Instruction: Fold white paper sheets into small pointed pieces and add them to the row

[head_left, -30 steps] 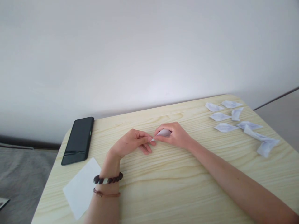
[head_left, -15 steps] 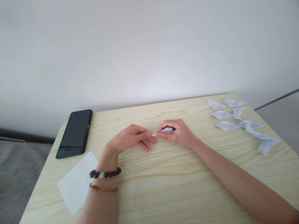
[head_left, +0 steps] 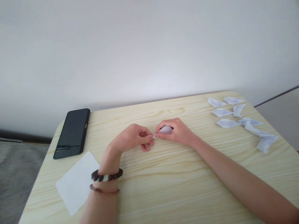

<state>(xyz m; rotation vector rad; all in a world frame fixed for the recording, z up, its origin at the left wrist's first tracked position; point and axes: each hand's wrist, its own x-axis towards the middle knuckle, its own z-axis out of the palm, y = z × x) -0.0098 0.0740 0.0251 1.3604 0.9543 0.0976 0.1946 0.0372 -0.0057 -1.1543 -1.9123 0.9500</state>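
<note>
Between my two hands is a small folded piece of white paper (head_left: 166, 130), just above the table's middle. My right hand (head_left: 175, 130) pinches it with thumb and fingertips, and its wider part shows inside the curl of the fingers. At the paper's narrow left tip, my left hand (head_left: 135, 137) pinches with thumb and forefinger, the other fingers curled below. The tip is largely covered by the fingertips. A flat white sheet of paper (head_left: 76, 183) lies beside my left forearm, which covers part of its right side.
A black smartphone (head_left: 72, 132) lies at the left back of the wood-patterned table (head_left: 158, 193). Several folded white paper pieces (head_left: 227, 123) are spread over the right back, some touching each other. A pale wall (head_left: 140, 53) stands right behind the table.
The fingers of my left hand have curled in more around the paper's tip. My right hand keeps its pinch, shifted very slightly left. The view has moved a little.
</note>
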